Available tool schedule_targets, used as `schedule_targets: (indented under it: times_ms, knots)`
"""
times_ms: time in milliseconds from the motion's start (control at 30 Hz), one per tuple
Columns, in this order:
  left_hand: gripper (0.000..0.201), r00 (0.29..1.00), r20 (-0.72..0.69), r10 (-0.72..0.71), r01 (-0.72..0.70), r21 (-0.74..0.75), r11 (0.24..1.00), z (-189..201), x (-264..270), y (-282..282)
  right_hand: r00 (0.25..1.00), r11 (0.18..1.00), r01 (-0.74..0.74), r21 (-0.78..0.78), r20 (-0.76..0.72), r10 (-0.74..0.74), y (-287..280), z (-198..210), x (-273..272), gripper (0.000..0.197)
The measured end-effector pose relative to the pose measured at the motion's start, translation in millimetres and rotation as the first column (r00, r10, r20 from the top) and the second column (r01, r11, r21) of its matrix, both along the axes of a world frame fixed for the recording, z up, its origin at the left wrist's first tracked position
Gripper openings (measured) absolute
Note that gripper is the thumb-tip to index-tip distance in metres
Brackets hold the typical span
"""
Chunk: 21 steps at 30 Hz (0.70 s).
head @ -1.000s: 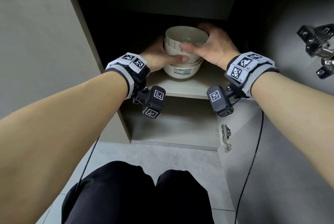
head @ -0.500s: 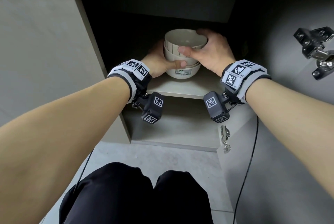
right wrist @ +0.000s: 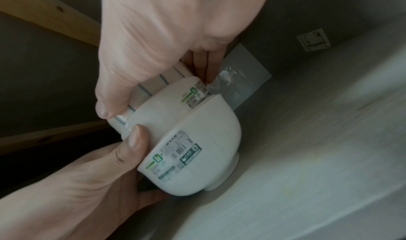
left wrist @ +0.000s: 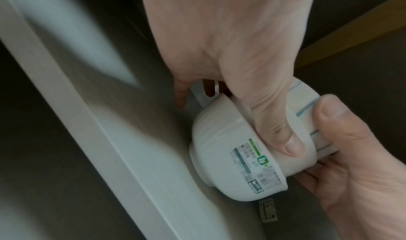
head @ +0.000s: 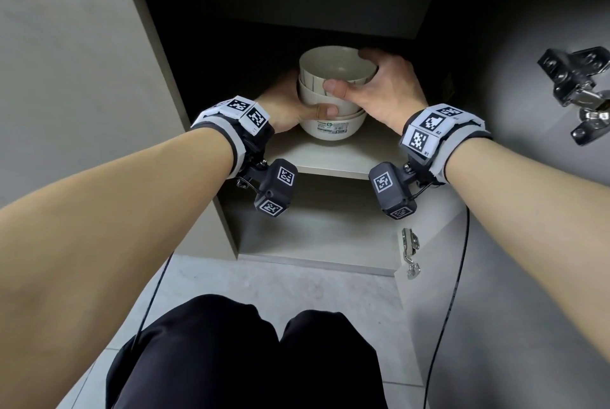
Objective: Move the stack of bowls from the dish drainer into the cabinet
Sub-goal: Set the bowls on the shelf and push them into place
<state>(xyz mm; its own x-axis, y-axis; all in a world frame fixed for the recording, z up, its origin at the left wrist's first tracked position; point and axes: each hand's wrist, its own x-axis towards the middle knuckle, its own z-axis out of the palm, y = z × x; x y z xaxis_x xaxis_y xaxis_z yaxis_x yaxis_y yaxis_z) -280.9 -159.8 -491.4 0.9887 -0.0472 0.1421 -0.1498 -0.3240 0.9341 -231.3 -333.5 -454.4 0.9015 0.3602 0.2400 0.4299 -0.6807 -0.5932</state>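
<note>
The bowls (head: 331, 101) sit between both hands on the cabinet (head: 158, 55) shelf (head: 333, 158). The left hand (head: 290, 105) wraps the lower bowls and the right hand (head: 386, 92) pinches the top one, likely steadying the stack while it settles.

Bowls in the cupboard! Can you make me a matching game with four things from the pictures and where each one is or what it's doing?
Things:
1. stack of bowls
2. left hand
3. right hand
4. printed label

Places or states:
A. stuck on the side of the bottom bowl
B. stands on the upper cabinet shelf
C. holds the stack low down, thumb across the front
D. holds the stack near the top bowl's rim

Pairs: 1-B, 2-C, 3-D, 4-A
</note>
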Motion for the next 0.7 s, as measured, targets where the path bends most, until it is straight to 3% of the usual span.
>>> schedule_targets:
  times_ms: [167, 333, 500, 600, 700]
  knots:
    - [0.063, 1.000, 0.005, 0.003, -0.003, 0.000, 1.000, -2, 2, -2, 1.000, 1.000, 0.001, 0.010, 0.005, -0.001, -1, -2, 0, 0.094]
    - [0.064, 1.000, 0.006, 0.012, -0.013, 0.024, 1.000, -1, 2, -1, 1.000, 0.998, -0.027, 0.059, 0.011, 0.026, -1, -5, -1, 0.078]
    - [0.067, 0.999, -0.007, 0.040, -0.040, 0.052, 0.998, -1, 1, -3, 0.999, 0.997, -0.044, 0.066, -0.007, 0.044, -4, -7, 4, 0.111]
    - [0.074, 0.996, -0.009, 0.089, -0.088, 0.073, 0.993, 0, -3, -3, 0.993, 0.981, -0.045, 0.189, -0.103, 0.065, -11, -10, 7, 0.119]
    - [0.090, 0.991, 0.003, 0.132, -0.132, 0.108, 0.985, -3, -7, 3, 0.977, 0.943, -0.019, 0.333, -0.196, 0.089, -23, -16, 8, 0.099]
